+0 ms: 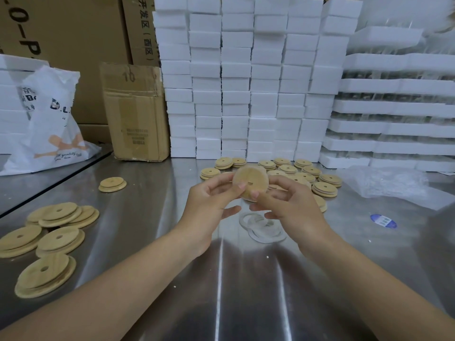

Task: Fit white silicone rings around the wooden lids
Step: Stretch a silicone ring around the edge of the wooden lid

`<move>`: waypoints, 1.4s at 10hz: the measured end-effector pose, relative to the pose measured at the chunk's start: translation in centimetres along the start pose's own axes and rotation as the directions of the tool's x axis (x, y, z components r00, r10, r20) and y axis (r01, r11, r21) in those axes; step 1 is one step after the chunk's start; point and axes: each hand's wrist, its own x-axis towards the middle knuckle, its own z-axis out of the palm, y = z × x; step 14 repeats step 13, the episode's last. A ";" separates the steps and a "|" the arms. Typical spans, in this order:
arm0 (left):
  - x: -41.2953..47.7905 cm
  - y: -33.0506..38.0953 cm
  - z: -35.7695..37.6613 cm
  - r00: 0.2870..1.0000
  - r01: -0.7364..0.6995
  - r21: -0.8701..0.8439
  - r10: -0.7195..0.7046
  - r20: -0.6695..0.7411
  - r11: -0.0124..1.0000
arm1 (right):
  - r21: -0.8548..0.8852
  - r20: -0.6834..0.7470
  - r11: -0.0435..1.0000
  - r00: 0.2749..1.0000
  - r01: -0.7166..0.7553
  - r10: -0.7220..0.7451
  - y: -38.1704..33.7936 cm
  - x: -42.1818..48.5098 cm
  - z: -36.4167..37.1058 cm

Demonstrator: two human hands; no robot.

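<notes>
Both hands hold one lid [251, 180] up off the steel surface [221, 279]. The left hand [211, 198] pinches its left edge and the right hand [288, 203] its lower right edge, thumbs on the face. Whether a ring already sits on it cannot be told. Rings [263, 227] lie just below the hands. More lids [307, 174] are scattered just beyond the hands, with stacks [49, 232] well to their left and foam blocks [236, 82] behind.
</notes>
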 end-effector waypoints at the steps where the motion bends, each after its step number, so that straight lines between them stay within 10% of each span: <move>1: 0.0 -0.1 0.0 0.994 -0.089 0.115 0.095 -0.046 0.989 | -0.145 -0.130 0.976 0.975 0.162 -0.182 0.2 0.1 0.0; 4: 0.4 -0.8 0.0 0.981 -0.149 0.230 0.172 -0.086 0.962 | -0.310 -0.162 0.932 0.956 0.187 -0.246 0.3 0.3 -0.6; 10: 10.2 -0.8 -1.1 0.942 0.207 0.209 -0.137 -0.307 0.956 | -0.522 -0.213 0.853 0.970 -0.012 -0.117 3.4 2.4 -3.8; 14: 11.5 -3.6 1.6 0.980 0.116 0.703 0.034 -0.196 0.702 | -0.548 -0.197 0.837 0.972 -0.001 -0.128 3.4 2.6 -4.3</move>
